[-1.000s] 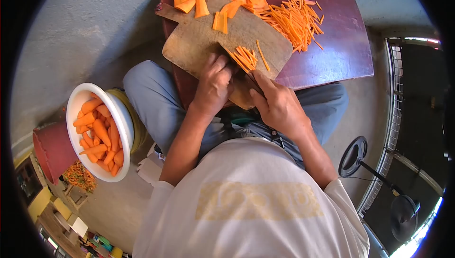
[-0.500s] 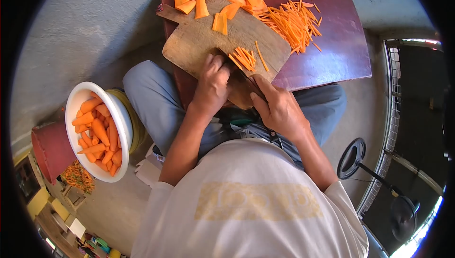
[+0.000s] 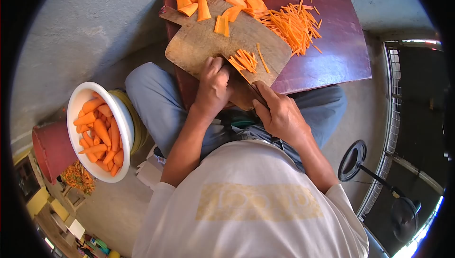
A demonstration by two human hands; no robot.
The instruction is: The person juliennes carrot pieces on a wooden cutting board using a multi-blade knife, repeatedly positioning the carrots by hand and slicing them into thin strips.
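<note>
A wooden cutting board (image 3: 192, 45) lies at a slant across the near left of a dark red table. My right hand (image 3: 284, 118) is closed round the handle of a knife (image 3: 243, 81), whose dark blade slants over the near edge of the board. Beside the blade, my left hand (image 3: 214, 85) presses down with curled fingers; whatever they hold is hidden. Just beyond the blade lie freshly cut carrot sticks (image 3: 244, 61). Flat carrot slices (image 3: 221, 26) rest on the board's far part, and more are heaped behind it. A pile of carrot sticks (image 3: 296, 26) sits to the right.
The red table (image 3: 332, 45) stands against a pale wall. On my left, a white basin (image 3: 124, 130) holds several whole peeled carrots (image 3: 100, 127), with a red bucket (image 3: 52, 149) and a heap of peelings (image 3: 78, 177) behind it. A black round-headed stand (image 3: 353, 159) is at right.
The knife and my right hand have shifted slightly, and the cut sticks beside the blade have moved a little. My left hand stays in nearly the same place.
</note>
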